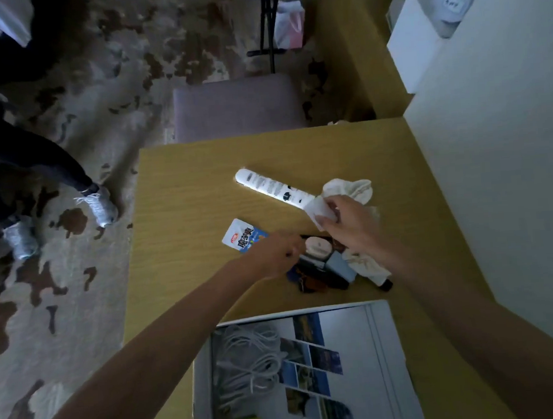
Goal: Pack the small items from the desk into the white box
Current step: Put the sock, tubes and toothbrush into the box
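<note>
Pinching a small white slip of paper (pixel 317 210) between thumb and fingers, the right hand (pixel 348 224) hovers above the desk (pixel 182 196). Its grip is closed on the slip, seemingly lifting it for packing. The left hand (pixel 278 253) reaches into a cluster of small items (pixel 325 265) near the desk's middle; its fingers curl, but whether they grasp anything cannot be told. A white tube (pixel 272 188), a blue-and-white packet (pixel 242 236) and a crumpled cloth (pixel 354 187) lie nearby. The white box (pixel 386 349) sits open at the near edge, already holding coiled white cord (pixel 250 361).
</note>
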A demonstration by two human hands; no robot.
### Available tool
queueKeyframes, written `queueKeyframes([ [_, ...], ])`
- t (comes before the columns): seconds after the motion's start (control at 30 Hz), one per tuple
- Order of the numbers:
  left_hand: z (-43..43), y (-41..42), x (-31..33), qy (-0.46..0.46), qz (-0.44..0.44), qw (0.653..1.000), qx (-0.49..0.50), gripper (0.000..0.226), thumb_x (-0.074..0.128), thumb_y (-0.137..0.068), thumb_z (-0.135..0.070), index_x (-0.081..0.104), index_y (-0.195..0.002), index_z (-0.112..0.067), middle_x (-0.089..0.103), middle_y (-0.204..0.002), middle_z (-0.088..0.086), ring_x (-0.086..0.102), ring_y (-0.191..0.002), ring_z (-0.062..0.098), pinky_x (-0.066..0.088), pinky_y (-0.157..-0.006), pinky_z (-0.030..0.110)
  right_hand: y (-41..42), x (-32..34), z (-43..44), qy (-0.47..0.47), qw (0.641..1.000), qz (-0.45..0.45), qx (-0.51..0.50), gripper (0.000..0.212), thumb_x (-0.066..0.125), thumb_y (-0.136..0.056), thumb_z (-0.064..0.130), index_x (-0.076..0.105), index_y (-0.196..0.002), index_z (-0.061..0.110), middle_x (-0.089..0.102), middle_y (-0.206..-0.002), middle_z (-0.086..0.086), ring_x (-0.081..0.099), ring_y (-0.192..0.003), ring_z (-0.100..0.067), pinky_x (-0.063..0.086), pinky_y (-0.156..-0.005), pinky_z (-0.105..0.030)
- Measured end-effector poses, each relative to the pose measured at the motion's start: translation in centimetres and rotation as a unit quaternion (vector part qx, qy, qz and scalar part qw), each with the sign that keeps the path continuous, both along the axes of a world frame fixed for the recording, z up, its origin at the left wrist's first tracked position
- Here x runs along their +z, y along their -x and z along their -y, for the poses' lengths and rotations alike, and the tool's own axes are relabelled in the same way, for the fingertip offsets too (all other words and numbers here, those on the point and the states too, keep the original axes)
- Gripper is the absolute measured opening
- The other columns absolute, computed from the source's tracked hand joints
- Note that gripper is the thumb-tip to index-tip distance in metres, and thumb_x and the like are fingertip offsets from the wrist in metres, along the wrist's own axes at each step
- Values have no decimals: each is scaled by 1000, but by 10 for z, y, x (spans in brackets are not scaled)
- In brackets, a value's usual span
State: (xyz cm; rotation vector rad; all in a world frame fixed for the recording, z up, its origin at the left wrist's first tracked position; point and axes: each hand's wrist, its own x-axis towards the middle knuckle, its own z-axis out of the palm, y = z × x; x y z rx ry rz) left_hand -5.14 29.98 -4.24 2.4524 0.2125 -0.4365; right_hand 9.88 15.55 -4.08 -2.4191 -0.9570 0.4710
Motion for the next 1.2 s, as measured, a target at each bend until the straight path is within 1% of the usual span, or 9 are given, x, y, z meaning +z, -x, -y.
queueKeyframes([
  [0.13,37,-19,-10,-73,52,989,-116,38,54,-91,-29,49,-127,-17,51,-130,5,43,-121,22,45,-88,40,-1,16,48,-96,982,-122,-107,36,67,-87,37,58,-116,18,63,-99,13,64,-91,-4,48,-63,-10],
  [0.23,57,-35,-16,-113,66,977,-167,46,58,-89,-27,47,-132,-16,46,-136,6,40,-126,22,45,-91,39,5,23,83,-120,969,-155,-147,34,69,-86,37,54,-116,30,58,-90,24,61,-78,10,46,-52,-7],
  [0.4,69,-48,-19,-192,99,953,-211,50,67,-79,-29,53,-125,-14,47,-133,9,47,-119,26,45,-83,36,15,22,132,-98,961,-182,-182,46,68,-85,43,54,-125,24,62,-106,7,61,-87,-1,48,-60,-16],
  [0.5,74,-53,-20,-232,73,946,-212,54,68,-77,-41,54,-123,-17,46,-132,7,44,-120,24,46,-89,39,20,22,155,-97,964,-170,-180,49,67,-84,46,54,-126,24,62,-115,4,62,-94,-9,49,-65,-16],
  [0.67,79,-51,-18,-277,73,930,-231,59,62,-80,-51,50,-128,-20,43,-136,5,42,-122,23,43,-94,38,31,30,176,-125,965,-139,-184,47,67,-83,49,56,-123,26,64,-114,6,62,-89,-2,49,-61,-11],
  [0.8,73,-34,-5,-253,77,949,-172,52,59,-85,-47,48,-129,-22,46,-137,4,45,-121,24,41,-92,39,39,43,181,-169,959,-136,-183,40,69,-83,46,58,-118,30,62,-105,13,60,-85,4,47,-56,-8],
  [0.93,67,1,37,-143,41,988,27,42,56,-86,-52,46,-114,-24,59,-102,0,55,-86,19,43,-68,33,53,60,177,-209,950,-182,-142,31,72,-82,42,56,-108,38,61,-97,22,64,-85,2,50,-56,-8],
  [1.07,72,60,90,-61,88,984,143,38,55,-88,-50,42,-110,-23,58,-101,3,55,-78,21,46,-66,37,75,77,163,-248,944,-214,-47,29,74,-78,40,57,-101,45,63,-100,22,64,-89,3,51,-65,-10],
  [1.2,90,129,121,-38,140,967,207,36,56,-88,-45,41,-112,-23,55,-104,-2,51,-63,9,37,-55,21,107,87,149,-224,943,-239,59,38,74,-75,46,61,-110,38,66,-103,21,65,-92,1,54,-71,-15],
])
